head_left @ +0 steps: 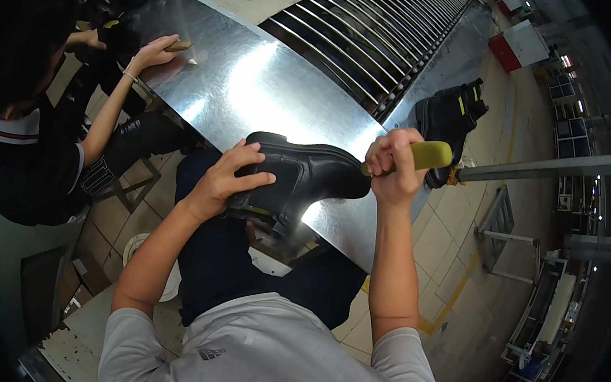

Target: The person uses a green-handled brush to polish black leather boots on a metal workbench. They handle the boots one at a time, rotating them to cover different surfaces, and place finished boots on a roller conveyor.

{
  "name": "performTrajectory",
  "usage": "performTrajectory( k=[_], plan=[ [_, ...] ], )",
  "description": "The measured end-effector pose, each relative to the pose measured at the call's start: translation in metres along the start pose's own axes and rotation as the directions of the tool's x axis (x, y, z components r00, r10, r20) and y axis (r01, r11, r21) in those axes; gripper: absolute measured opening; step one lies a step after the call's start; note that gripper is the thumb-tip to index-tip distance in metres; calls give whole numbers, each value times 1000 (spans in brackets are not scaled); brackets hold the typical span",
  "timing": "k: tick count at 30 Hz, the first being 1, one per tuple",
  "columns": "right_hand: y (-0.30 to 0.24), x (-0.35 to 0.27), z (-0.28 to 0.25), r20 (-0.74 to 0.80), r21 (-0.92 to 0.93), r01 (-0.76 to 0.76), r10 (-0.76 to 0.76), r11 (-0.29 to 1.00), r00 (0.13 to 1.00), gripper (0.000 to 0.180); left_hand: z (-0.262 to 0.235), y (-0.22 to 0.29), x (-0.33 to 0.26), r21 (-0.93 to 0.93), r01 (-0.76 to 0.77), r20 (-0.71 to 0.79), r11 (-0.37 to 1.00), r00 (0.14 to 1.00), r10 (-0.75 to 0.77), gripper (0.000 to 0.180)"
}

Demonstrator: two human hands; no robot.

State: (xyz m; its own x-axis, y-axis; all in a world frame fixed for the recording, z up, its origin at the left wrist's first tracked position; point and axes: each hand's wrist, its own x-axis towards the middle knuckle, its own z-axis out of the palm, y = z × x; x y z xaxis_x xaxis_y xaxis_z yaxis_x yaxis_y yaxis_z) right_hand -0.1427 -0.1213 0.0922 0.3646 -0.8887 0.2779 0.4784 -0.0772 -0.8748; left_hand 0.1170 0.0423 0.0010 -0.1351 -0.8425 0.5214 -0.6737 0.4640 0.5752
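Observation:
A black leather boot lies on its side over the near edge of a shiny metal table. Its toe points right, and the sole faces away from me. My left hand grips the boot by its shaft, with the thumb and fingers spread across the leather. At the toe, my right hand is closed round a tool with a rounded yellow-green handle. The working end of that tool is hidden behind my fingers and beside the toe, so I cannot tell its kind.
At left a co-worker's hand holds a brown-handled tool over the metal table. Several black boots stand at the far left. Another pair of boots is at right, near a metal bar. A roller conveyor runs beyond the table.

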Motion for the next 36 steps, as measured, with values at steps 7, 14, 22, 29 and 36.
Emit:
performTrajectory(
  k=[7,14,22,29,36],
  plan=[
    [40,25,13,208,86,-215,194,973,959,23,-2,5,-5,263,-88,-86,961,990,114,35],
    [76,24,67,172,-8,-313,309,950,935,22,0,-2,-7,252,-97,-66,963,991,117,36],
    [77,24,117,100,-72,-328,334,942,937,21,3,-4,0,257,-107,-54,961,991,125,35],
    [16,20,-23,-5,130,-70,71,989,997,22,6,-4,2,206,-74,-98,976,991,96,35],
    [26,11,-21,75,-97,-165,172,982,982,22,6,-5,1,123,-57,-65,991,996,66,34]
  ],
)
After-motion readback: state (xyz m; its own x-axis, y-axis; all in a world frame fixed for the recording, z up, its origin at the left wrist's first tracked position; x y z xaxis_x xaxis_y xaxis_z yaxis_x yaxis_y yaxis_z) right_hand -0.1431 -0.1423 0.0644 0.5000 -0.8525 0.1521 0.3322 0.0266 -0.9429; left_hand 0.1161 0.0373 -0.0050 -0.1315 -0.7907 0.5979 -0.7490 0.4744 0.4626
